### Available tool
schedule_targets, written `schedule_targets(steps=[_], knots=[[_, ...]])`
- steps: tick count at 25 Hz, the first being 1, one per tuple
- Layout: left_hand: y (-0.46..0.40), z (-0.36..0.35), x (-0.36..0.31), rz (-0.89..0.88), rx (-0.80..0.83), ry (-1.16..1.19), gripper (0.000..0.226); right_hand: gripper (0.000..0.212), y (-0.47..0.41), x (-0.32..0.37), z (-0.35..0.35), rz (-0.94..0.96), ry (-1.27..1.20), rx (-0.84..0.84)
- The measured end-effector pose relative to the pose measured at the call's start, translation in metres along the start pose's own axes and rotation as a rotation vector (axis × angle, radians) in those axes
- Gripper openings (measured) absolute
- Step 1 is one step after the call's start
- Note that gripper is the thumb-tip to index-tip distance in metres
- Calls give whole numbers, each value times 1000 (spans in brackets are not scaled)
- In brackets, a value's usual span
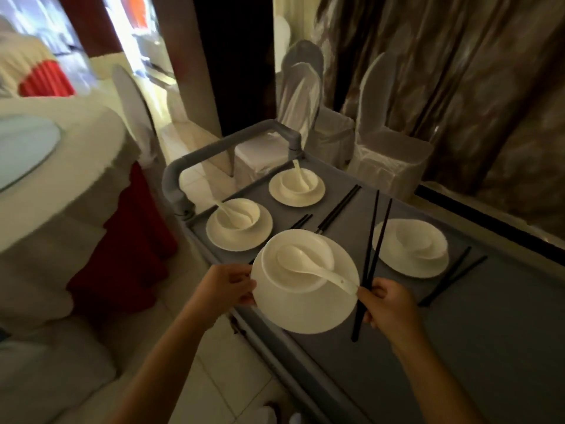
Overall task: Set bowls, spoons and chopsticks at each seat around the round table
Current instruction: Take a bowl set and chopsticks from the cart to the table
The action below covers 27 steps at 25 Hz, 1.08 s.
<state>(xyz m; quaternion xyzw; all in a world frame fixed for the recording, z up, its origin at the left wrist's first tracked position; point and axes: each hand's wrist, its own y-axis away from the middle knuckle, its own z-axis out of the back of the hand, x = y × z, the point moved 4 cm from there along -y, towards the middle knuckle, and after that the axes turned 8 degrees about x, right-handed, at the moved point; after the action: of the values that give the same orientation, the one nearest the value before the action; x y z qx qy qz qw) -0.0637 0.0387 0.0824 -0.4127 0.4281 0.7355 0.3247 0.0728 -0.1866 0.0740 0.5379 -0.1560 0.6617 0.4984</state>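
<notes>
Three sets (239, 224) waited on the cart (504, 316); the left hand (226, 290) gripped a plate (305, 307) bearing bowl and spoon, the right hand (386, 304) pinched chopsticks (374, 240); the bench (61, 166) looked unset.

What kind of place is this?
Probably a restaurant banquet room: a round table with a cloth, chairs in white covers, and a grey serving cart loaded with plate, bowl and spoon sets.

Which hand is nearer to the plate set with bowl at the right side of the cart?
Right. The right hand, holding black chopsticks, is just below-left of that plate. The left hand grips the lifted plate farther left.
</notes>
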Motion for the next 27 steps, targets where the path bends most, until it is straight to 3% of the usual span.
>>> schedule_targets(steps=[4,9,22,27], knots=[[31,48,3,46,-184,88,17,25,-9,47,-37,72,22,136],[62,112,11,10,-310,161,17,13,-15,102,-95,162,51,233],[86,364,63,-17,-491,272,19,7,-51,244,-336,276,24,380],[63,439,74,3,-540,253,17,16,-93,289,-409,283,53,452]])
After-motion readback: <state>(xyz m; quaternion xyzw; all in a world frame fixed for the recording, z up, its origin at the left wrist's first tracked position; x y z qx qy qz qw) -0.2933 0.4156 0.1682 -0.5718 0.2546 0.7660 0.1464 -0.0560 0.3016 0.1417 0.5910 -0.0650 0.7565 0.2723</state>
